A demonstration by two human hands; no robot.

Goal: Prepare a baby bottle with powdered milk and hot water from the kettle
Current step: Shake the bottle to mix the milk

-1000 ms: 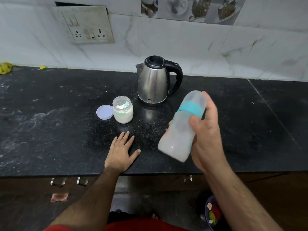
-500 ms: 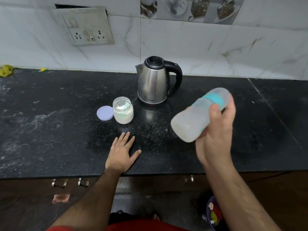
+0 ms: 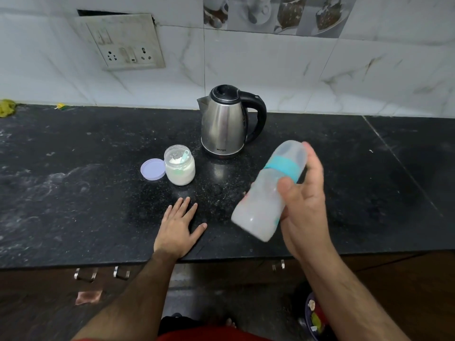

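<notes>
1. While the right hand (image 3: 304, 210) grips the baby bottle (image 3: 269, 190) in the air to the right of centre, thumb on the near side and fingers curled round the far side by the teal collar, the bottle is tilted with its capped end up and far; this looks like a mixing grip, the cloudy white contents suggesting powder and water are already inside.
2. The left hand (image 3: 178, 226) lies flat on the black counter (image 3: 73, 193) near its front edge, fingers straight and slightly spread, holding nothing; probably just bracing.
3. The kettle (image 3: 225, 121) stands farther back by the wall, lid closed, handle to the right, set aside from the work.
4. The powder jar (image 3: 179, 168) stands open just left of the kettle, a scoop inside, its lilac lid (image 3: 152, 169) touching or just beside its left side.
5. Blur softens the bottle, so the liquid level is unclear; the right fingers are mostly hidden behind it, and the teat cannot be made out under the cap.
</notes>
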